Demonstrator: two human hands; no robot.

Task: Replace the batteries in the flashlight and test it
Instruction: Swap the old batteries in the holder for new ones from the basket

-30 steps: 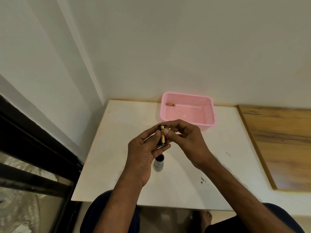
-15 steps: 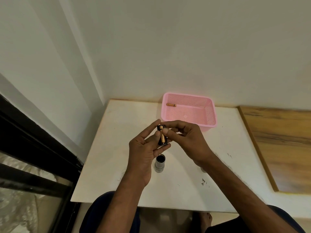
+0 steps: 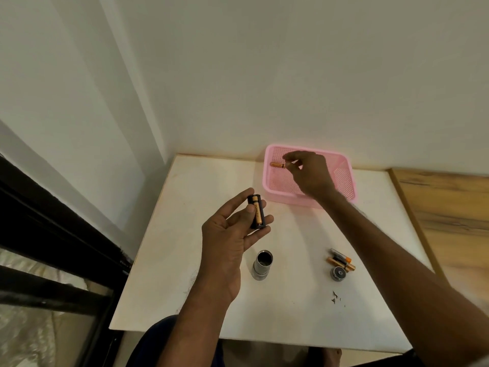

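Battery [image 3: 257, 214] — Duracell label, holder [image 3: 250, 201] in left hand [image 3: 228, 235]

A single wide-angle camera is sitting on the person's head, looking forward and down across the white surface [image 3: 182, 247] toward the wall [image 3: 291, 75], near enough that the left hand [image 3: 227, 234] and right hand [image 3: 309, 173] are showing large at mid-view.
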